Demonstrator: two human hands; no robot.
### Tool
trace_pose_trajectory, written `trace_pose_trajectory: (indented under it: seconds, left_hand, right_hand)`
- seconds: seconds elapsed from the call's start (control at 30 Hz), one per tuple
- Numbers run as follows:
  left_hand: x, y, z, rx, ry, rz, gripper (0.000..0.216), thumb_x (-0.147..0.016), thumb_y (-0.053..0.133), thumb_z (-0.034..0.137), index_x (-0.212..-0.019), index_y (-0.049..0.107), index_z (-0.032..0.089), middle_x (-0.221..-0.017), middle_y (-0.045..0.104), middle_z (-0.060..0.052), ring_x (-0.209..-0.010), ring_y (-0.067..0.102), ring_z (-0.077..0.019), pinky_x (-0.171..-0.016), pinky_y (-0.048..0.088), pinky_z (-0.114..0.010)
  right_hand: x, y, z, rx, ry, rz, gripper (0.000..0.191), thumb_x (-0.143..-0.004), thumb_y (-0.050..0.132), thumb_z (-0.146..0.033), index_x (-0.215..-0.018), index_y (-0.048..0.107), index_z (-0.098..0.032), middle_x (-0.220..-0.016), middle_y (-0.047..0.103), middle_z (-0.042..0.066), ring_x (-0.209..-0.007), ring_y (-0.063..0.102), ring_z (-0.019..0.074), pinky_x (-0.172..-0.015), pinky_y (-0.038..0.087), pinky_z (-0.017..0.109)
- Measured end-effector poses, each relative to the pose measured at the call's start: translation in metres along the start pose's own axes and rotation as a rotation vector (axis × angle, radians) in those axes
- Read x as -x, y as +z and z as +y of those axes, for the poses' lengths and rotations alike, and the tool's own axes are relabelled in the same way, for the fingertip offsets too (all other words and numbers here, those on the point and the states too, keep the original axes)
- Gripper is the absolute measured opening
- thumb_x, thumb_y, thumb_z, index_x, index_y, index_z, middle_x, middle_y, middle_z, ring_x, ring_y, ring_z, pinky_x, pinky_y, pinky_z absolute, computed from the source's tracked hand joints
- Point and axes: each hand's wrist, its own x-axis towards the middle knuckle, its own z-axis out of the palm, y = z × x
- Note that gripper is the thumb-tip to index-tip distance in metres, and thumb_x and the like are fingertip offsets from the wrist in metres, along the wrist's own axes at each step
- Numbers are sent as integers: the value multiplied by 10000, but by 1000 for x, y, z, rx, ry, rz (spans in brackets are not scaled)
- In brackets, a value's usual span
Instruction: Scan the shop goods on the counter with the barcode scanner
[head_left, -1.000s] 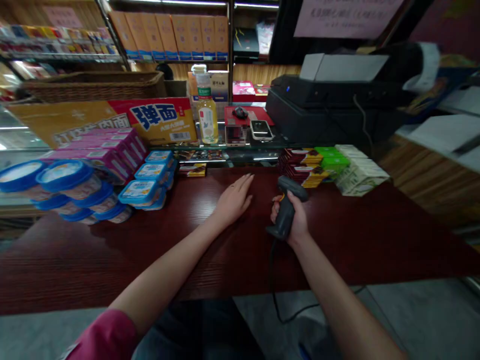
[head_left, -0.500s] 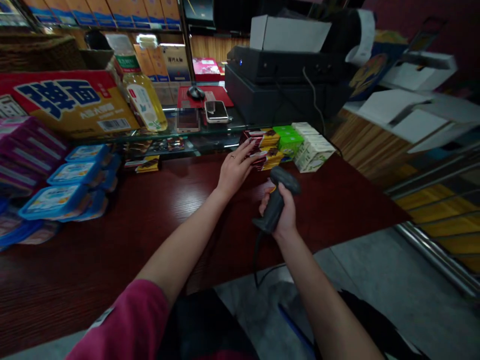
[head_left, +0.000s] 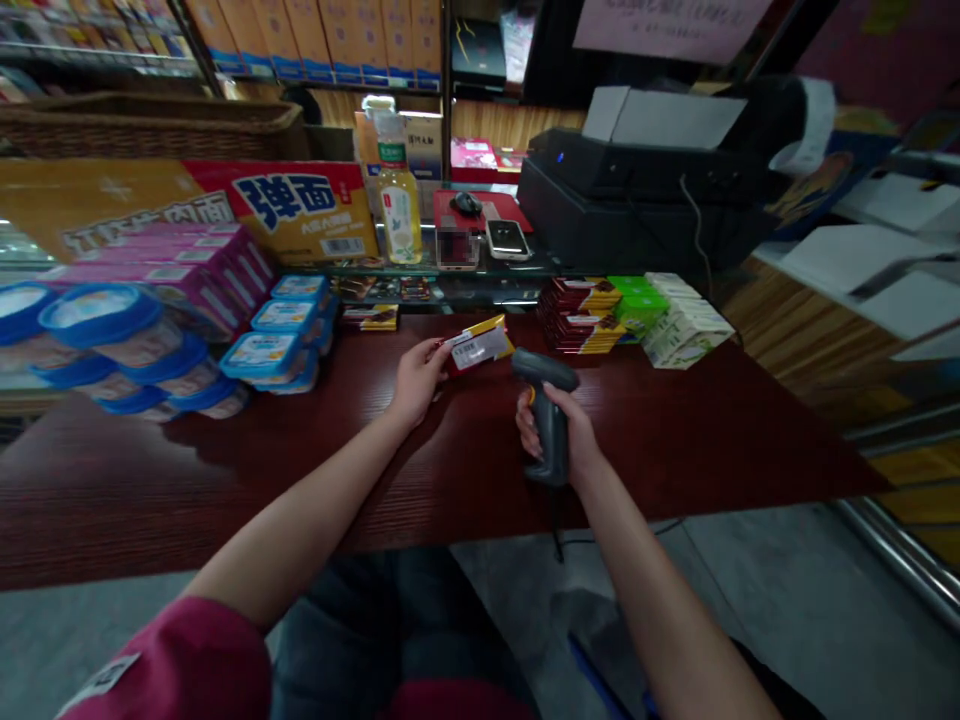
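Note:
My left hand (head_left: pixel 420 378) grips one end of a flat red-and-yellow snack packet (head_left: pixel 480 346), its pale barcode side turned toward me. My right hand (head_left: pixel 564 425) is wrapped round the handle of a dark barcode scanner (head_left: pixel 546 370), whose head points left at the packet with a small space between them. Behind the scanner stand stacks of similar red-and-yellow packets (head_left: pixel 577 318). Beside these are green boxes (head_left: pixel 636 305) and white-green boxes (head_left: pixel 686 325). One or more like packets (head_left: pixel 371 318) lie flat to the left, near the counter's back edge.
Blue-lidded tubs (head_left: pixel 266 355) and purple boxes (head_left: pixel 202 265) crowd the left of the dark red counter (head_left: pixel 450 480). On the glass shelf stand a bottle of yellow liquid (head_left: pixel 400 205), a phone (head_left: pixel 507 238) and a mouse (head_left: pixel 466 204). A black machine (head_left: pixel 622 200) sits at the back right.
My left hand has left the packet stack and come left and nearer, now with one packet in it. The scanner has turned toward that packet. The view has swung left.

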Motion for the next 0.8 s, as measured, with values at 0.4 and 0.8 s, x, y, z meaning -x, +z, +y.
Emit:
trace_pose_trajectory:
  seconds: [0.4,0.8]
  left_hand:
    - [-4,-70,8,-104,71,99,327,-886,656,386,-1085,754,144,-1007,782,-82,-846,717,-182,-728,570,-261]
    - [1,-75,16,-484,296,51,247,-932,604,244,-1127,729,158,-1097,778,-75,-986,727,-201,-869,555,-282]
  right_hand:
    - [-61,71,40,230,108,78,432,-730,743,-585,-751,674,-159,-534,561,-30,-343,487,100,-298,411,209]
    - [-55,72,41,173,107,138,409,-726,733,-564,-765,667,-163,-538,555,-36,-348,483,92,-300,389,196]
